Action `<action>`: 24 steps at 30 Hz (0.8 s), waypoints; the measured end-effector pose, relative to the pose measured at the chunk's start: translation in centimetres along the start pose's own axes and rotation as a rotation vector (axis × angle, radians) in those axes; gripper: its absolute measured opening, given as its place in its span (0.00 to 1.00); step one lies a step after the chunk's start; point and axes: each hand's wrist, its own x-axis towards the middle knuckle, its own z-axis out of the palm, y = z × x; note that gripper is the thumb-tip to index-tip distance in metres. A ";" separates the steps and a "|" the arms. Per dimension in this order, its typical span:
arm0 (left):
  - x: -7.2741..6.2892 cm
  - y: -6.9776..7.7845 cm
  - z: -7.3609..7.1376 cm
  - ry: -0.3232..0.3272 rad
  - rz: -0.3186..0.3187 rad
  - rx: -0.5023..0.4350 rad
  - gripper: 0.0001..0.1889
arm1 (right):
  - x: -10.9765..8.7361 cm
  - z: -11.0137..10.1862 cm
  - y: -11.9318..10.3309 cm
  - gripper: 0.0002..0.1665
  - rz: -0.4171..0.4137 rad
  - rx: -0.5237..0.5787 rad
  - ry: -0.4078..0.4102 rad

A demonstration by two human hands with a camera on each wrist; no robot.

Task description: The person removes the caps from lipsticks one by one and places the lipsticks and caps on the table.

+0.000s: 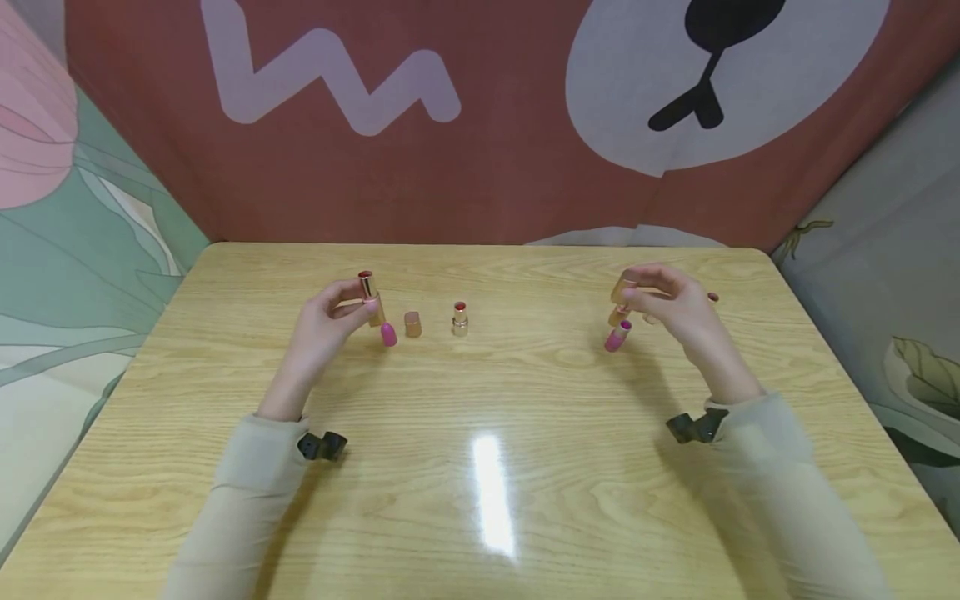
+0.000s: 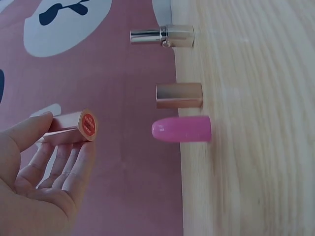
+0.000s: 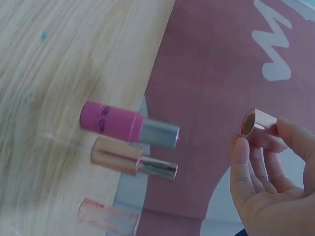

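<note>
In the head view my left hand [image 1: 322, 321] pinches an uncapped gold lipstick [image 1: 367, 287] upright between thumb and fingers. The left wrist view shows its red base label [image 2: 88, 125], lifted off the table. Close by stand a pink lipstick cap [image 2: 182, 129], a rose-gold cap [image 2: 179, 95] and a clear-based lipstick [image 2: 178, 36]. My right hand [image 1: 671, 308] pinches another rose-gold cap [image 3: 266, 129], its open end facing down. Near it stand an uncapped rose-gold lipstick [image 3: 118, 155] and a pink lipstick [image 3: 109, 121]. A clear cap [image 3: 108, 216] stands beside them.
The light wood table [image 1: 480, 392] reaches back to a red patterned cloth [image 1: 495, 183]. A small dark-red tip [image 1: 712, 297] shows behind the right hand. Glare [image 1: 492, 496] lies on the front middle of the table.
</note>
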 end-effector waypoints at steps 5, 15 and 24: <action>0.0 -0.3 -0.5 0.026 -0.010 0.015 0.28 | 0.0 -0.6 0.7 0.12 -0.032 0.073 0.027; -0.2 -0.9 -1.6 0.081 -0.014 0.025 0.28 | -0.1 -1.6 2.2 0.11 -0.001 0.034 0.065; -0.3 -1.5 -2.5 0.104 -0.060 0.040 0.30 | -0.3 -2.1 3.2 0.11 0.018 0.030 0.064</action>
